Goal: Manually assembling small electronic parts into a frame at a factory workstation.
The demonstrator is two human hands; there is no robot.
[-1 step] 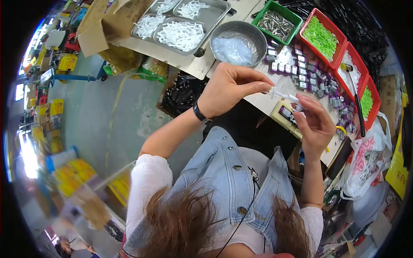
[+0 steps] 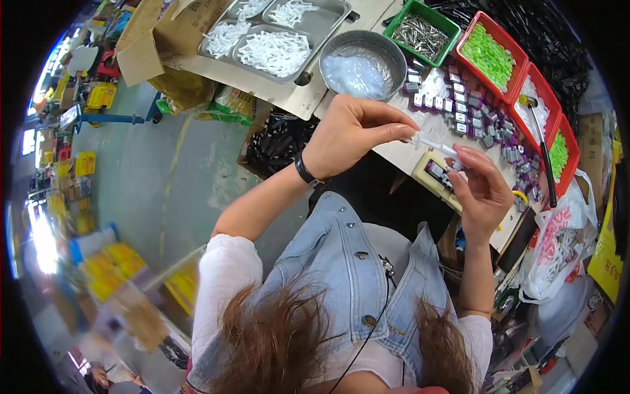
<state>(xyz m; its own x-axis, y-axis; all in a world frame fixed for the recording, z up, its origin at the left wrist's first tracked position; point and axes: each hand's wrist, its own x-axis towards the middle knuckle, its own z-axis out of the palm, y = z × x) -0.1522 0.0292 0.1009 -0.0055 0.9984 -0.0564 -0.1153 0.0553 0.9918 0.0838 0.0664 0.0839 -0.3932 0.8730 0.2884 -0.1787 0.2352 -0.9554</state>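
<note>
Up close, both hands meet over the bench edge — the left hand (image 2: pixel 351 134) pinches one end of a small white tube (image 2: pixel 430 142), and the right hand (image 2: pixel 482 190) nips the other end at four o'clock, steadying it. Purple-capped parts (image 2: pixel 459 108) lie within reach at one o'clock, beyond them a steel bowl (image 2: pixel 363 64)

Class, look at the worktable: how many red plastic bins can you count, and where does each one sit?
3. One red bin of green pieces sits beside the green bin; a second follows along the table's far edge; the third lies nearest the white bag. Others may be hidden.
</note>
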